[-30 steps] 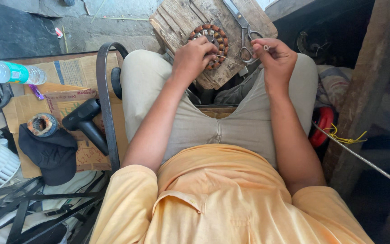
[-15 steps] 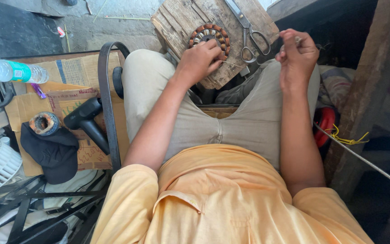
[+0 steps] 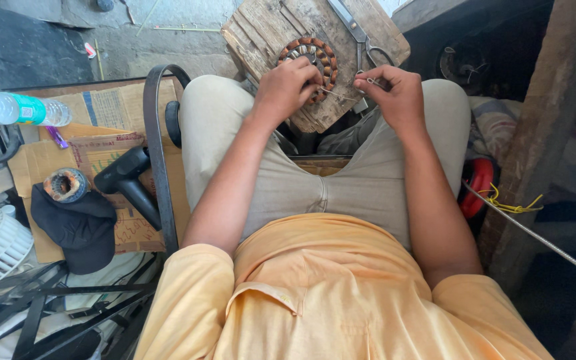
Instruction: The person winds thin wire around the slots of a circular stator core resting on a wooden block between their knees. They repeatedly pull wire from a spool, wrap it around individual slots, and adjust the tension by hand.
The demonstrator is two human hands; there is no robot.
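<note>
Copper-wound stator (image 3: 311, 67) under left hand (image 3: 291, 90), fingers curled

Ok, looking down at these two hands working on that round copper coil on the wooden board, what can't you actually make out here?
- Head view: the near side of the coil is hidden by the left hand.
- What the right hand pinches is too thin to identify; it looks like wire.
- The scissors are cut off by the top edge.
- The water bottle is cut off by the left edge.
- The space between the knees is too dark to read.
</note>
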